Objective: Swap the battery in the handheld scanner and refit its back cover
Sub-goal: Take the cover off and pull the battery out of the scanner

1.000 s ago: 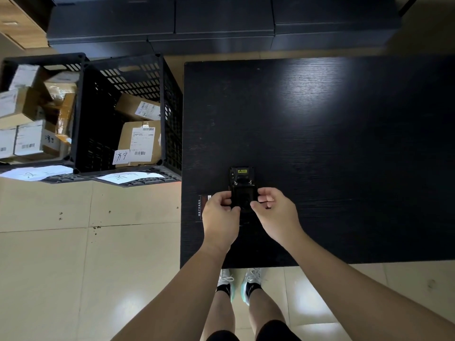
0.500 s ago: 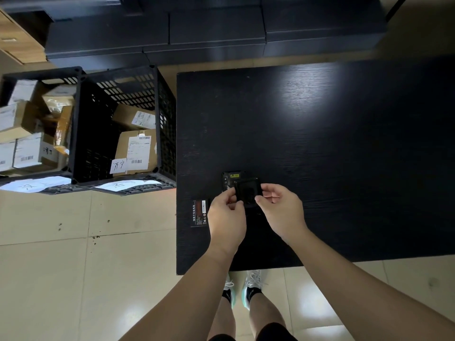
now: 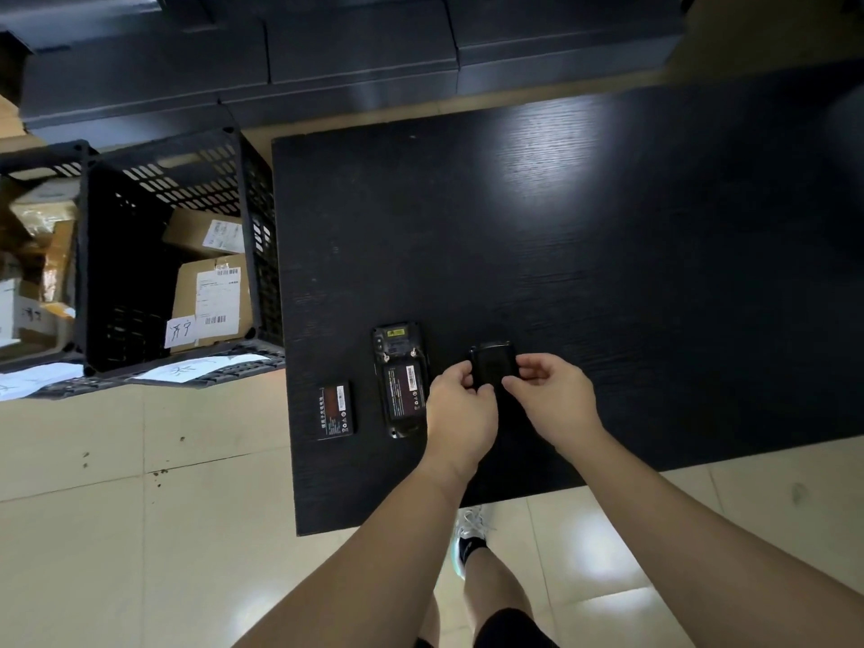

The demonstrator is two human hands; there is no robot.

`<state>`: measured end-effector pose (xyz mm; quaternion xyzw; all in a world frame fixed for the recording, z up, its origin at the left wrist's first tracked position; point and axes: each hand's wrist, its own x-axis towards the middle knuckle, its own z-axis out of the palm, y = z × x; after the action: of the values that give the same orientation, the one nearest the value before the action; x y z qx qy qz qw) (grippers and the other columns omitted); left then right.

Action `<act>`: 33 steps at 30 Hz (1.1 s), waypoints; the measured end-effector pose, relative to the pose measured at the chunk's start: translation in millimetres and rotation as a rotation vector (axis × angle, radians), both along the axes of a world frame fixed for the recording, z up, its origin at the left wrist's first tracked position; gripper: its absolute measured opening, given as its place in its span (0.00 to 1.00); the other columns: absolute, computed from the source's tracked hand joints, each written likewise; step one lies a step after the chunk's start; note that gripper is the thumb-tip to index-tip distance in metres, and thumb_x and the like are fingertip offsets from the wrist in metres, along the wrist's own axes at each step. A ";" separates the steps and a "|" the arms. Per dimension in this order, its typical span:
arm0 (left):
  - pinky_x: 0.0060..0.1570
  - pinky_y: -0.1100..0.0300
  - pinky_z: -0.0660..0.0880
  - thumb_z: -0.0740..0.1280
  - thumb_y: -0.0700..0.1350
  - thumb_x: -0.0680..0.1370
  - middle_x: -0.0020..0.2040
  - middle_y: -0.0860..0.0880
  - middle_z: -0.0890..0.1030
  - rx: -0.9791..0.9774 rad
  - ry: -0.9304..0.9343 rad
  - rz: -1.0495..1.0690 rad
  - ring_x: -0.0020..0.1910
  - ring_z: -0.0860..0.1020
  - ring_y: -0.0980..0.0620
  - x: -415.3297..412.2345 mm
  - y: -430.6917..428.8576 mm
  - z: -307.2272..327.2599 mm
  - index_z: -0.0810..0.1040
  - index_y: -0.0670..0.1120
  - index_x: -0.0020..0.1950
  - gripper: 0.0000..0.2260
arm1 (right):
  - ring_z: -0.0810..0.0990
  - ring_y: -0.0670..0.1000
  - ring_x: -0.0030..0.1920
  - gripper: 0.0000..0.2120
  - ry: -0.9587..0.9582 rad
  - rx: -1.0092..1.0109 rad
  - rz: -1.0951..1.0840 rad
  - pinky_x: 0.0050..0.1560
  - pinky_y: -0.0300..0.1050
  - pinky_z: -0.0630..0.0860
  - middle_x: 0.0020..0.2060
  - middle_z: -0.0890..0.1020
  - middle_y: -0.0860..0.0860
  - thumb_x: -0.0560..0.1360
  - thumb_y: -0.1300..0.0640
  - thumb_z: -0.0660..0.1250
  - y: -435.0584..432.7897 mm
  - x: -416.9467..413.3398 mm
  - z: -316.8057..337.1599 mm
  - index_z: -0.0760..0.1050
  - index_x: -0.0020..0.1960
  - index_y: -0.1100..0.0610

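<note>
From the head camera, a black counter (image 3: pixel 608 273) fills the right and centre of the picture. Near its front left corner the scanner (image 3: pixel 401 381) lies face down with its back open, and a battery (image 3: pixel 403 391) with a labelled face sits in the bay. Just left of the scanner, apart from it, a second battery (image 3: pixel 337 412) lies flat on the counter with its label up.

Right of the scanner, both hands hold the back cover (image 3: pixel 492 367), a dark rounded panel. The left hand (image 3: pixel 460 409) pinches the cover's near left edge between thumb and curled fingers (image 3: pixel 460 370). The right hand (image 3: pixel 554 399) pinches the near right edge the same way. Whether the cover rests on the counter or is held just above it cannot be told.

On the tiled floor (image 3: pixel 140 530) to the left of the counter stands a black crate (image 3: pixel 187 180) with cardboard boxes (image 3: pixel 210 301) inside.
</note>
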<state>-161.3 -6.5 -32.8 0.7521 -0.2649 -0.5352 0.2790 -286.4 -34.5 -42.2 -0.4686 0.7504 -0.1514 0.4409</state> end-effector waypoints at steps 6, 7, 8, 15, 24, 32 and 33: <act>0.60 0.52 0.78 0.63 0.39 0.79 0.68 0.47 0.72 0.065 -0.013 -0.054 0.59 0.78 0.51 -7.3 -2.7 -1.4 0.71 0.45 0.74 0.23 | 0.81 0.44 0.49 0.21 0.051 0.013 0.040 0.51 0.38 0.76 0.52 0.83 0.47 0.72 0.56 0.76 1.5 0.7 -9.7 0.78 0.64 0.53; 0.60 0.52 0.78 0.62 0.39 0.79 0.69 0.47 0.72 0.067 -0.008 -0.058 0.58 0.78 0.51 -7.7 -3.3 -1.8 0.71 0.45 0.74 0.23 | 0.81 0.44 0.49 0.21 0.058 0.010 0.044 0.50 0.37 0.75 0.52 0.83 0.48 0.72 0.56 0.76 1.5 1.7 -10.4 0.78 0.64 0.53; 0.60 0.52 0.79 0.61 0.38 0.79 0.69 0.47 0.70 0.071 -0.001 -0.061 0.56 0.77 0.52 -7.9 -3.9 -0.6 0.71 0.44 0.74 0.23 | 0.81 0.44 0.49 0.21 0.063 0.007 0.047 0.50 0.37 0.75 0.53 0.83 0.48 0.72 0.56 0.76 1.6 2.6 -10.7 0.78 0.65 0.53; 0.50 0.48 0.83 0.58 0.41 0.71 0.66 0.43 0.73 0.078 -0.002 -0.093 0.50 0.82 0.47 -6.2 -6.3 -7.1 0.75 0.44 0.70 0.26 | 0.80 0.45 0.49 0.22 0.077 -0.010 0.058 0.51 0.36 0.74 0.54 0.82 0.50 0.73 0.57 0.75 3.1 7.2 -12.6 0.78 0.66 0.54; 0.51 0.60 0.73 0.58 0.37 0.79 0.71 0.45 0.64 0.124 -0.052 -0.196 0.54 0.76 0.48 -8.0 -5.9 -4.8 0.67 0.38 0.75 0.23 | 0.78 0.43 0.48 0.22 0.114 -0.047 0.060 0.51 0.35 0.73 0.56 0.81 0.51 0.73 0.58 0.76 6.2 9.6 -16.4 0.78 0.66 0.55; 0.53 0.64 0.68 0.59 0.37 0.81 0.73 0.45 0.62 0.088 -0.056 -0.199 0.58 0.72 0.51 -8.5 -2.6 -5.2 0.57 0.41 0.81 0.28 | 0.80 0.45 0.48 0.23 0.118 -0.075 0.050 0.51 0.36 0.75 0.55 0.81 0.51 0.72 0.57 0.76 8.7 8.9 -23.5 0.78 0.66 0.55; 0.53 0.63 0.68 0.59 0.37 0.81 0.73 0.45 0.62 0.084 -0.062 -0.193 0.59 0.73 0.50 -8.4 -2.3 -5.2 0.58 0.41 0.80 0.27 | 0.80 0.45 0.48 0.23 0.120 -0.080 0.051 0.51 0.36 0.75 0.55 0.81 0.51 0.72 0.57 0.76 8.9 9.0 -23.7 0.78 0.66 0.55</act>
<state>-169.6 -8.8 -38.0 0.7501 -0.3221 -0.5467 0.1862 -277.4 -25.6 -65.9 -0.5130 0.7568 -0.1415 0.3796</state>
